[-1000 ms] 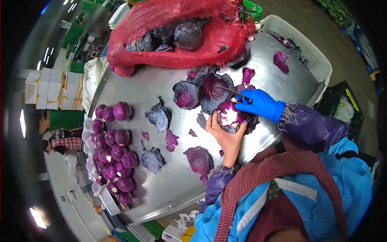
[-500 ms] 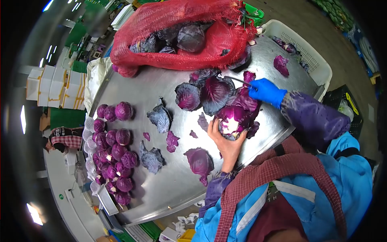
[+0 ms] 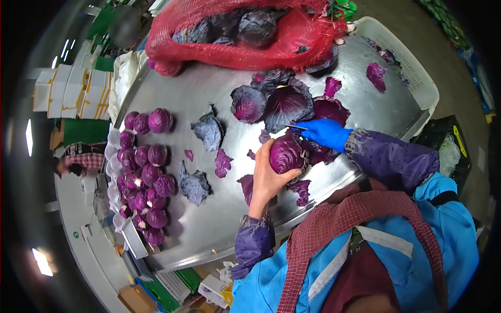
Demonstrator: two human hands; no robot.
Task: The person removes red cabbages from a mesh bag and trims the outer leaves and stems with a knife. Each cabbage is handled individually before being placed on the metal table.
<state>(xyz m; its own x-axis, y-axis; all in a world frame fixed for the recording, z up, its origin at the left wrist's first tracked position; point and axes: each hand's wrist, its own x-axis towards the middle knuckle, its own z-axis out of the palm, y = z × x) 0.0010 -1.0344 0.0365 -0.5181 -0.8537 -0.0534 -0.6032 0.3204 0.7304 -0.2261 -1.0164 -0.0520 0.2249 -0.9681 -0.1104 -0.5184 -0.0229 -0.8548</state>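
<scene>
My bare left hand (image 3: 271,176) is wrapped round the near-left side of a purple cabbage (image 3: 287,154) near the table's front edge. In a blue glove, my right hand (image 3: 326,133) is closed on a knife (image 3: 296,127), whose short dark blade points left just above the cabbage. Large dark outer leaves (image 3: 286,107) lie beyond the knife, and loose purple leaves surround the cabbage. Part of a flat leaf (image 3: 246,188) is hidden behind my left wrist.
Several trimmed cabbages (image 3: 151,175) stand at the left of the metal table (image 3: 209,235). A red mesh sack (image 3: 209,56) of cabbages lies at the far side. A white crate (image 3: 417,78) holds leaf scraps at the right. A person (image 3: 83,159) is at far left.
The cabbage has turned from its pale stem side to its purple side and moved left with my left hand. My right hand and the knife have moved down and left. The camera view has shifted.
</scene>
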